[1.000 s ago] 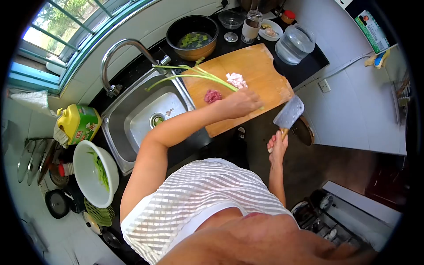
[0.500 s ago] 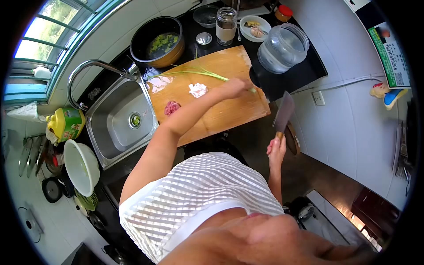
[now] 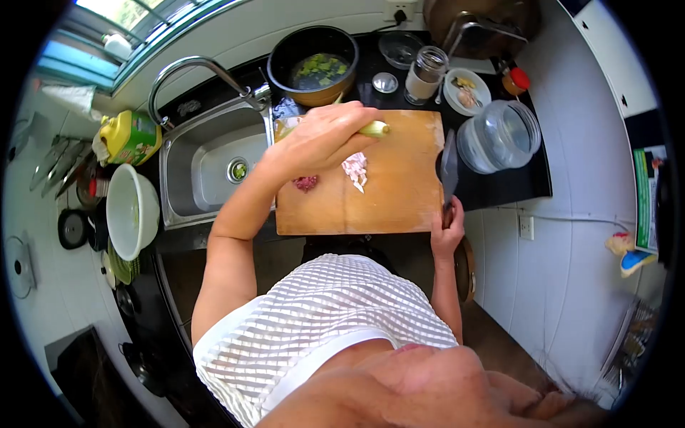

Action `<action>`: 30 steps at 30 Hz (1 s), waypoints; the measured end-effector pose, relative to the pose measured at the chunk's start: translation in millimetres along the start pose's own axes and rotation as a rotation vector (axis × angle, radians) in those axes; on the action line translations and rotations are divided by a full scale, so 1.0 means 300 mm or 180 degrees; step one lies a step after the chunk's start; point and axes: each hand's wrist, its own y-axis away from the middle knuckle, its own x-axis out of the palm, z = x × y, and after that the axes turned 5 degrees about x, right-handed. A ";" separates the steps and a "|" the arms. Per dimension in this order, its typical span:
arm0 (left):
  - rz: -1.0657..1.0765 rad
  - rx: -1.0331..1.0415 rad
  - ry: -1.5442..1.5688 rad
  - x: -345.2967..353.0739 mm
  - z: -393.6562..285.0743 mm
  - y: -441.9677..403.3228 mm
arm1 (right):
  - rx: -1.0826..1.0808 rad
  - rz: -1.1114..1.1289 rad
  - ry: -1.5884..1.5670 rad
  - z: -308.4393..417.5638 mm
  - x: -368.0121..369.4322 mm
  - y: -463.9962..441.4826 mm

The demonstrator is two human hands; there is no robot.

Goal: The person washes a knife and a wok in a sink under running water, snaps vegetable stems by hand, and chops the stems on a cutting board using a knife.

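Gripping green stalk [image 3: 376, 129] in left hand [image 3: 325, 135] — with pale end over cutting board [image 3: 399, 207]. Holding cleaver [image 3: 449, 167] in right hand [image 3: 447, 228], along board's right edge. Already chopped, looks like: red meat [image 3: 306, 184] and white bits [image 3: 354, 171] on board, greens [image 3: 321, 66] in pot [image 3: 280, 64]. Not chopped yet, guessing — stalk.
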 end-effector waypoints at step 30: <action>-0.2579 -0.3186 0.3401 -0.151 0.218 1.227 | -0.2497 0.2892 -0.0280 0.866 0.972 0.165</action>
